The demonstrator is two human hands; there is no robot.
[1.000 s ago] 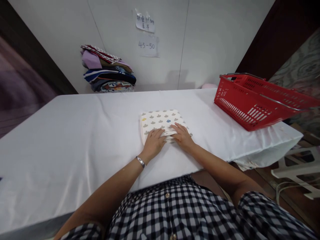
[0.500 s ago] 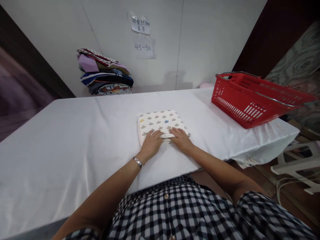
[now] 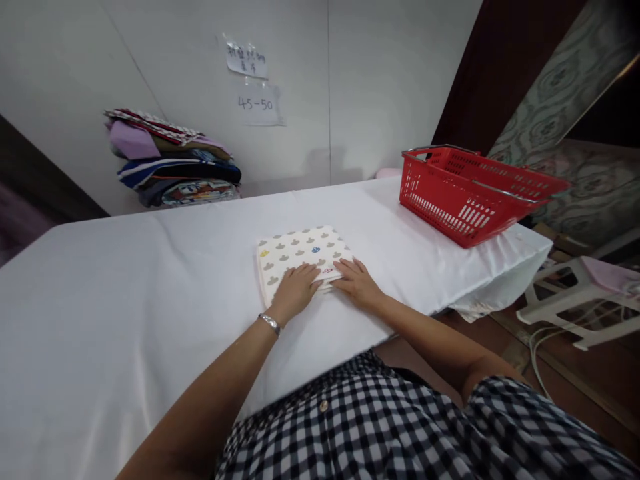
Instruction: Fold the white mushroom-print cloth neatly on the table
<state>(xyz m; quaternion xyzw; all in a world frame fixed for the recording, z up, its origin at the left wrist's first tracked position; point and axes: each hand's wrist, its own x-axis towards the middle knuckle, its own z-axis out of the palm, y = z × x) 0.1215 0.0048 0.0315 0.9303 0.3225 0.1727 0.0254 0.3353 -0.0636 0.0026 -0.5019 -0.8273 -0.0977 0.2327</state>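
Observation:
A folded white cloth (image 3: 300, 250) lies on the white-covered table in front of me. It is printed with grey-beige motifs, plus a yellow, a blue and a red one. Several layers show along its near edge. My left hand (image 3: 296, 288) rests on the near left part, fingers stretched over the top and thumb by the front fold. On the near right corner lies my right hand (image 3: 359, 283), its fingers spread on the cloth and its thumb at the same edge. The undersides of both palms are hidden.
A red plastic basket (image 3: 450, 193) with metal handles stands on the table's right end. At the back left is a pile of folded fabrics (image 3: 175, 160) against the wall. Paper signs (image 3: 257, 103) hang above. A white stool (image 3: 575, 300) stands right of the white tablecloth (image 3: 200, 280).
My view has turned slightly right, so things sit further left. Both hands remain on the cloth; the fingers have shifted a little, and a red motif now shows between them.

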